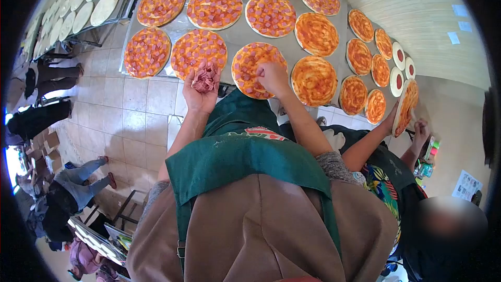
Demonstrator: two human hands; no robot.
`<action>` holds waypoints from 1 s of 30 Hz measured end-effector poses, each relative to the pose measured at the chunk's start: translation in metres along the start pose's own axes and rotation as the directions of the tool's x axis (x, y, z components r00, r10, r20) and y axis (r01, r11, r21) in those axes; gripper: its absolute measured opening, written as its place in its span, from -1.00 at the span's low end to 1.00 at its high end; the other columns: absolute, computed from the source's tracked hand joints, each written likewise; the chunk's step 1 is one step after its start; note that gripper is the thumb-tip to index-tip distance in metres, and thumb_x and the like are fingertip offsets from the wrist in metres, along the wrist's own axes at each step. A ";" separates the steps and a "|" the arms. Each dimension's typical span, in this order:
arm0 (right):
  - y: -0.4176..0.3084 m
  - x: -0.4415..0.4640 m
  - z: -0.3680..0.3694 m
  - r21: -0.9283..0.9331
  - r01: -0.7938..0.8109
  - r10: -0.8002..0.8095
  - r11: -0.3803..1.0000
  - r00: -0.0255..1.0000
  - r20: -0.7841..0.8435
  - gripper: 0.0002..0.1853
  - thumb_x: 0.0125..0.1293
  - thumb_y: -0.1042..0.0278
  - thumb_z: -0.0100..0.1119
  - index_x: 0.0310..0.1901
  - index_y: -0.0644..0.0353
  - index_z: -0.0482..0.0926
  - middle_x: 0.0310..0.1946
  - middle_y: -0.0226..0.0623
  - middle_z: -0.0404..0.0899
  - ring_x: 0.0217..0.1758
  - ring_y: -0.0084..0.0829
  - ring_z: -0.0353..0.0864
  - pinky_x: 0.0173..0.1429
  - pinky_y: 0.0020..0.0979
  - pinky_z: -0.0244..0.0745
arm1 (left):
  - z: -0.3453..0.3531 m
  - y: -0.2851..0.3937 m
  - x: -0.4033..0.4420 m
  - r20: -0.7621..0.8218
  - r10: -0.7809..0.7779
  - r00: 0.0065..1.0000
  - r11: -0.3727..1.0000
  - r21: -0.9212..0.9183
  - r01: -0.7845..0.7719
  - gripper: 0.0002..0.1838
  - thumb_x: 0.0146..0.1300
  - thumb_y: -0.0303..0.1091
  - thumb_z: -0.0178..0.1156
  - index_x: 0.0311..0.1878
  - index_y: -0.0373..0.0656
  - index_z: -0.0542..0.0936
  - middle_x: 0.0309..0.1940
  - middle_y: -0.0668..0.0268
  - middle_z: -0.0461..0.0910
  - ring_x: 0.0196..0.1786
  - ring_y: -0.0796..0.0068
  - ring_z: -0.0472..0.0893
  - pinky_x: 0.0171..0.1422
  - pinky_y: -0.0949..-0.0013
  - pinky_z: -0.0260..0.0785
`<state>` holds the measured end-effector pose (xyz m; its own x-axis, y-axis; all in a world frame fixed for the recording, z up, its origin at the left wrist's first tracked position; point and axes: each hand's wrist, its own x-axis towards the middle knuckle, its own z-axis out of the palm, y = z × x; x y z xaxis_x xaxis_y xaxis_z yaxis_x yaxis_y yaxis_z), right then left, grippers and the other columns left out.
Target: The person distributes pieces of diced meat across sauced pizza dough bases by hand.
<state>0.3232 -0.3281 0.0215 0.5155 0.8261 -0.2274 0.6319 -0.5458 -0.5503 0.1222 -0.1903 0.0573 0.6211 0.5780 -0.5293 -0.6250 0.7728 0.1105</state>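
My left hand is turned palm up at the table's near edge, cupped around a pile of diced ham. My right hand is closed above a pizza with sauce and scattered ham cubes, its knuckles upward. What its fingers hold is hidden. Just beyond my left hand lies a pizza covered in ham cubes. To the right of my right hand is a pizza base with only sauce.
More ham-topped pizzas fill the table. Sauced bases continue rightward. At right a co-worker's hands hold a tilted sauced base. Plain bases lie on another table at upper left. Several people stand on the left.
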 end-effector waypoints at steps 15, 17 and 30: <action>0.020 -0.021 -0.011 -0.013 -0.129 0.128 0.992 0.990 -0.060 -0.81 -0.15 0.27 0.46 -0.49 0.07 0.62 -0.42 -0.27 0.64 -0.23 -0.21 0.62 -0.17 -0.17 0.52 | 0.004 -0.009 -0.003 -0.002 -0.015 1.000 1.000 0.022 0.015 -0.58 0.34 -0.17 -0.03 0.13 -0.28 0.42 0.09 0.09 0.50 0.22 0.14 0.46 0.36 0.06 0.29; 0.021 -0.028 -0.013 -0.075 -0.154 0.152 0.985 0.988 -0.026 -0.78 -0.12 0.24 0.48 -0.46 0.07 0.61 -0.45 -0.33 0.64 -0.28 -0.28 0.64 -0.21 -0.22 0.52 | 0.001 -0.010 -0.002 0.006 -0.013 1.000 1.000 0.025 0.013 -0.58 0.34 -0.18 -0.02 0.12 -0.28 0.42 0.08 0.09 0.50 0.22 0.15 0.46 0.37 0.06 0.29; 0.027 -0.020 -0.015 0.220 -0.185 0.222 0.958 0.962 -0.158 -0.86 0.08 0.28 0.32 -0.38 0.14 0.66 -0.40 -0.25 0.66 -0.32 -0.21 0.64 -0.20 -0.24 0.52 | 0.006 -0.023 -0.008 0.047 -0.119 0.992 0.992 0.035 0.117 -0.63 0.34 -0.22 -0.05 0.04 -0.33 0.48 0.03 0.06 0.53 0.18 0.11 0.48 0.39 0.01 0.27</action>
<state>0.3383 -0.3614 0.0229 0.7274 0.6519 -0.2143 0.3825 -0.6444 -0.6622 0.1347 -0.2110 0.0645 0.7126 0.4937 -0.4984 -0.5309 0.8440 0.0769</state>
